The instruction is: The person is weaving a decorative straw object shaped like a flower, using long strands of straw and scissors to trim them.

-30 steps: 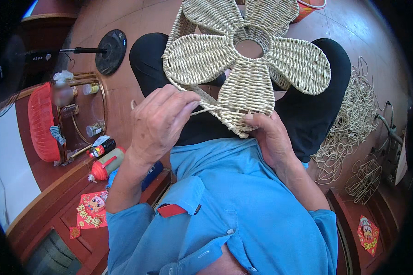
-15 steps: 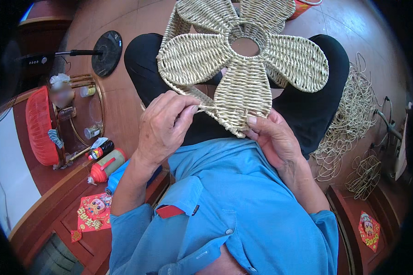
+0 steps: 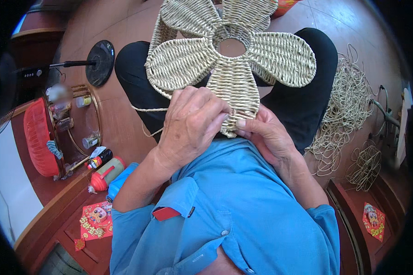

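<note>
Gripping one woven flower (image 3: 231,59), two hands (image 3: 192,123)

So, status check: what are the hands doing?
Left hand and right hand both pinching the near petal of the woven flower. Loose strand trailing left. Nothing blocking.

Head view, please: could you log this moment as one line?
left hand: pinching woven flower's bottom petal | right hand: gripping same petal | loose cord: trailing left

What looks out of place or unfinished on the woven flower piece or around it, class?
A loose cord end trails from the woven flower beside the left hand; it is not yet tucked in. Cord lies in a tangled heap on the floor to the right.
</note>
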`<state>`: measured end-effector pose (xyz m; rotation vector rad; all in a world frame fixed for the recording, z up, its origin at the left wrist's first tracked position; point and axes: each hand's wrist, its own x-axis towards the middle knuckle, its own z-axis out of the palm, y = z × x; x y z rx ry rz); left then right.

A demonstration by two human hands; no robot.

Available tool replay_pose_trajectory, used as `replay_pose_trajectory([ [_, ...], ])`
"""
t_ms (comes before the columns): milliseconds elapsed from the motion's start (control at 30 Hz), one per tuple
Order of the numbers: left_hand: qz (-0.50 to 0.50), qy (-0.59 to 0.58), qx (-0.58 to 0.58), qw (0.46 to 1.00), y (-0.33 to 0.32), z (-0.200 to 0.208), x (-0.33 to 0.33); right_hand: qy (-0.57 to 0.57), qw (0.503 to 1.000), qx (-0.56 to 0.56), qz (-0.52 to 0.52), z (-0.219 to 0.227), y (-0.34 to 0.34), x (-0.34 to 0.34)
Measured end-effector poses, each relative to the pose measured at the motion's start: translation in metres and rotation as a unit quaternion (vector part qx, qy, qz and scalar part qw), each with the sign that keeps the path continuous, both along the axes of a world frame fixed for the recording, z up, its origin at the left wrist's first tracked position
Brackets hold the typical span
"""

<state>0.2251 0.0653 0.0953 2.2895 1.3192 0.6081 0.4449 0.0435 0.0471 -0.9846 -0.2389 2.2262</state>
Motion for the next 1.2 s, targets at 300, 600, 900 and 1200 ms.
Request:
replay_pose_trajectory([
  [300, -0.012, -0.027, -0.010, 1.000, 0.001, -0.005, 0.019, 0.048, 0.996, -0.008, -0.073, -0.001, -0.009, 0.012],
  [600, -0.019, 0.001, 0.049, 0.999, -0.007, -0.017, 0.024, -0.061, 0.994, 0.013, -0.095, -0.010, -0.016, 0.012],
  [900, -0.051, 0.084, 0.065, 0.993, -0.013, -0.006, 0.021, 0.000, 0.995, 0.013, -0.094, -0.015, -0.016, 0.012],
  [1200, -0.054, 0.082, 0.057, 0.994, -0.007, -0.004, 0.020, -0.019, 0.994, 0.081, -0.071, -0.030, -0.009, 0.001],
])
